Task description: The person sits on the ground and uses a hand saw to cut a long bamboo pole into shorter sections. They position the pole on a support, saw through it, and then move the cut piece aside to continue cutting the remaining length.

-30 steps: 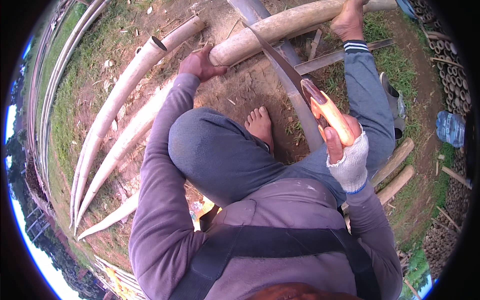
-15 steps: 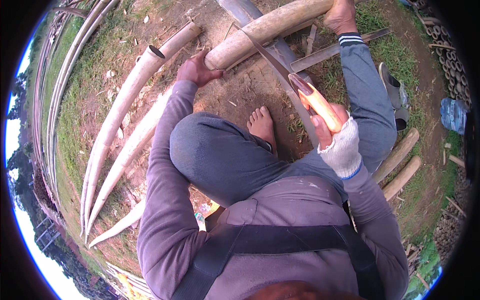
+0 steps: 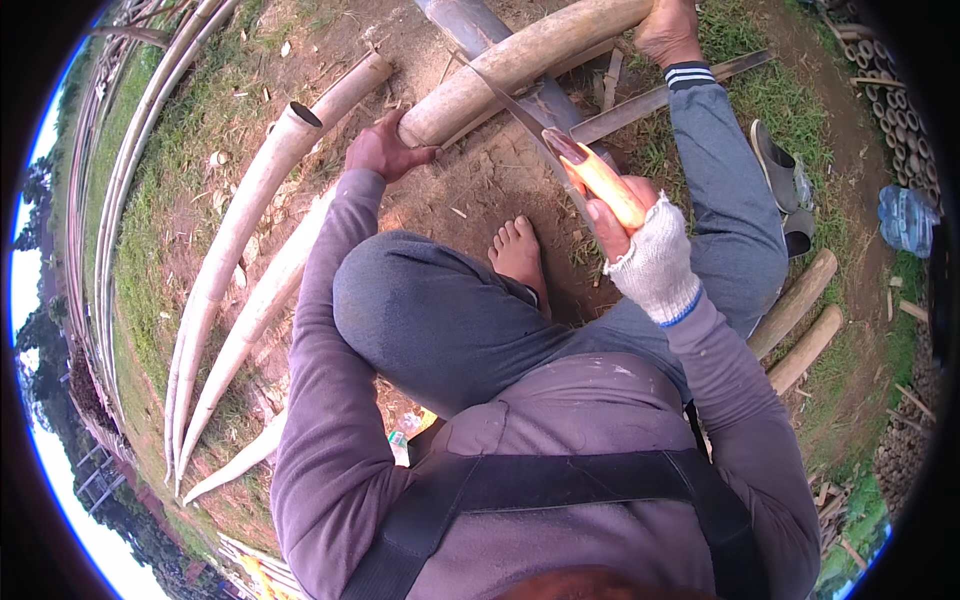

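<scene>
A thick bamboo pole (image 3: 540, 50) lies slanting across the upper middle, over a grey pole-like support (image 3: 470, 25). My left hand (image 3: 385, 150) is closed around the pole's near left end, thumb on its underside. In my right hand (image 3: 650, 245), which wears a white fingerless glove, is the orange wooden handle of a handsaw (image 3: 610, 185). The saw's long blade runs up and left, meeting the pole a short way from that end. My bare right foot (image 3: 668, 35) presses on the pole farther right, while my other bare foot (image 3: 517, 250) rests on the dirt.
Long bamboo poles (image 3: 240, 215) lie on the left. A split bamboo strip (image 3: 675, 95) lies by the support. At right are slippers (image 3: 780, 180), two short bamboo pieces (image 3: 800, 310), a clear blue plastic container (image 3: 905, 220) and a stack of cut bamboo (image 3: 895, 120).
My right hand and the saw have moved up and left, the blade shifting farther past the pole. My left hand still holds the pole's end.
</scene>
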Demonstrator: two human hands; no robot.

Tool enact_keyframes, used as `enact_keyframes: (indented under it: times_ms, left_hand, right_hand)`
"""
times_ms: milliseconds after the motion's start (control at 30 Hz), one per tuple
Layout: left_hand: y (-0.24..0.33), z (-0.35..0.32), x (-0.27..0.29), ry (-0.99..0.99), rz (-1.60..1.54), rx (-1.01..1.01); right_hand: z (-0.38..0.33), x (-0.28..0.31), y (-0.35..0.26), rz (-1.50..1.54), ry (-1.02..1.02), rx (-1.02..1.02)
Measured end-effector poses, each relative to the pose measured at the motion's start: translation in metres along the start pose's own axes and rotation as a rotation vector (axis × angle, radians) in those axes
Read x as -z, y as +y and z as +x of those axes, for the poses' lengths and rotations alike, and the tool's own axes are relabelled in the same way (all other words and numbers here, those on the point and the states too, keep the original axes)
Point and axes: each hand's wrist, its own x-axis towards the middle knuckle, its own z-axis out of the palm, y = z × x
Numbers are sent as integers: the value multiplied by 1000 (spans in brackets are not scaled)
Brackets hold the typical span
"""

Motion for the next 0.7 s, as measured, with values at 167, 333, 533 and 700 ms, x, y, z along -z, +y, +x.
enact_keyframes:
  times_ms: [167,333,533,700]
  left_hand:
    - [11,10,9,-5,-8,-9]
    - [17,16,4,30,26,-37]
    - [4,12,3,34,-8,-13]
    - [-2,14,0,26,-2,-20]
  right_hand:
    - [-46,19,9,-43,57,50]
    - [117,-86,39,-270,157,74]
    - [-22,1,12,27,33,-32]
    - [-63,7,31,39,105,81]
